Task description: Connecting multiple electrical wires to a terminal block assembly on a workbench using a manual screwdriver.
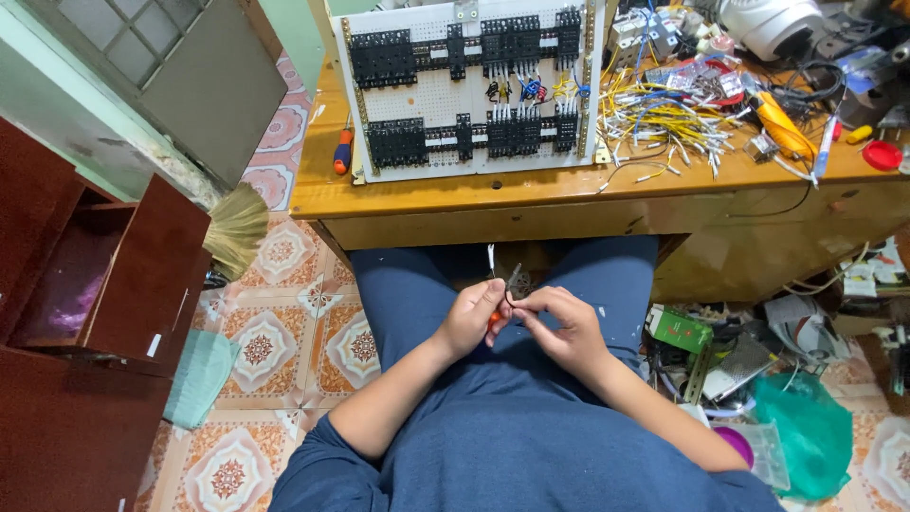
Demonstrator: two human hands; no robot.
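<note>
Over my lap, my left hand (pixel 471 317) and my right hand (pixel 561 324) meet. The left hand grips a small tool with an orange handle (pixel 493 320). The right hand pinches a thin dark wire (pixel 509 296) that loops up between the two hands; a white tip (pixel 491 258) sticks up above them. On the wooden desk (pixel 455 194) in front of me leans a white perforated panel (pixel 469 90) with rows of black relay sockets and short coloured wires.
A pile of yellow and white wires (pixel 664 118) lies on the desk at right, with yellow-handled pliers (pixel 782 123) and a red lid (pixel 882 155). An orange screwdriver (pixel 342 152) lies left of the panel. A dark wooden cabinet (pixel 104 284) stands left; clutter (pixel 749 360) covers the floor right.
</note>
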